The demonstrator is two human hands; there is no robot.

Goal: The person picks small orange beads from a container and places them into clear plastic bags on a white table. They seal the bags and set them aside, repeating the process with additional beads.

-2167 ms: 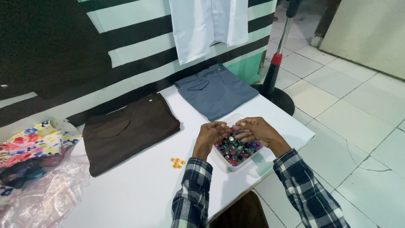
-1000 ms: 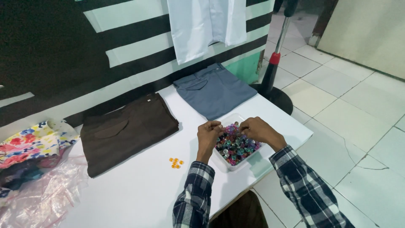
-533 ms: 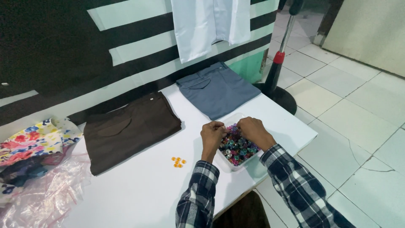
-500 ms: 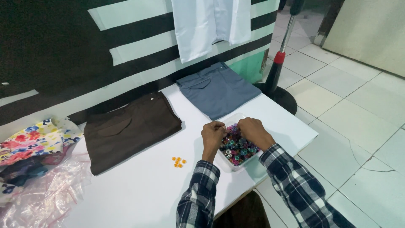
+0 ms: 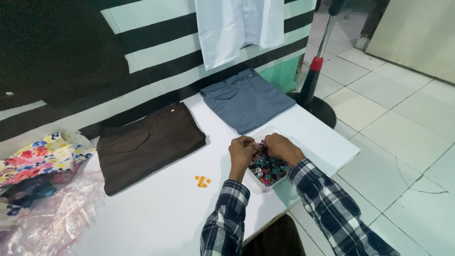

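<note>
White table (image 5: 156, 223) under me, brown trousers (image 5: 147, 142) and grey trousers (image 5: 246, 99) folded flat at the back, out of my way. Clear tub (image 5: 265, 182) of coloured beads sits at the near edge. My left hand (image 5: 241, 150) and right hand (image 5: 282, 148) are both curled over it, fingertips pinched close, though I can't tell on what. Orange beads (image 5: 202, 181) lie apart.

Both hands meet over a clear tub (image 5: 258, 182) of mixed coloured beads on the white counter (image 5: 156, 213), the left hand (image 5: 241, 150) and right hand (image 5: 283, 148) pinching something small between them. A few orange beads (image 5: 202, 181) lie just left of the tub, with brown trousers (image 5: 144, 144) and grey trousers (image 5: 246, 99) folded beyond.
</note>
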